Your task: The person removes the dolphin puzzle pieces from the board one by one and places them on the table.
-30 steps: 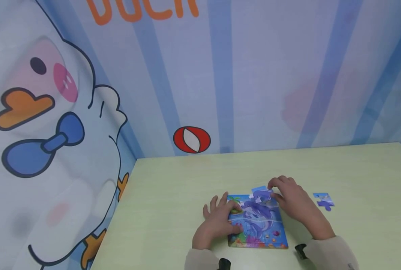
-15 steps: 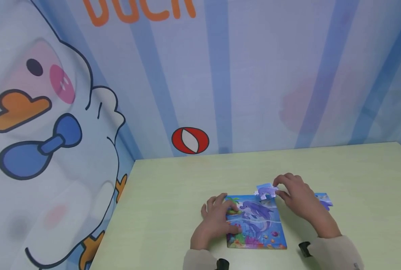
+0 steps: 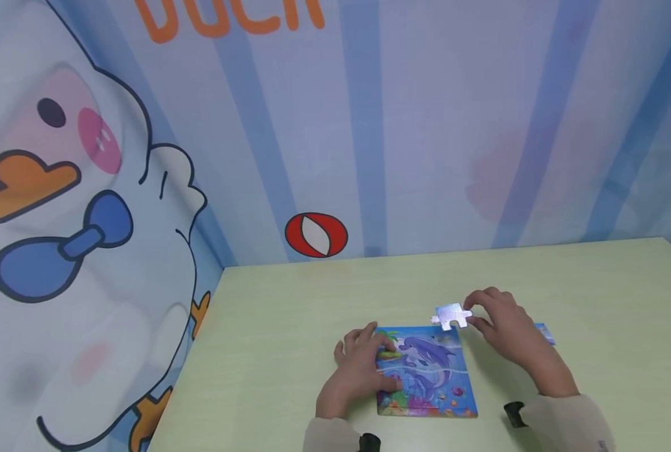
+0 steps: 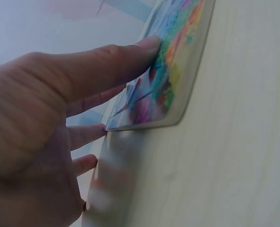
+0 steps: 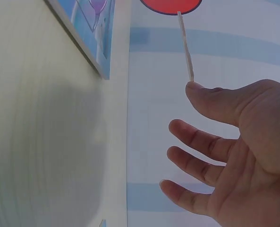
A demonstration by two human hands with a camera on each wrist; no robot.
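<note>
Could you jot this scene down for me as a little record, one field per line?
Place: pale table, blue striped backdrop behind
Main thing: dolphin puzzle, lying on the table
Left grip: touching the puzzle's left side
Right grip: pinching a puzzle piece, raised clear of the table
Other piece: on the table, partly hidden behind the right grip

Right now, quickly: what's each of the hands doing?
Left hand: open, resting on the dolphin jigsaw puzzle.
Right hand: closed, pinching a jigsaw piece.
</note>
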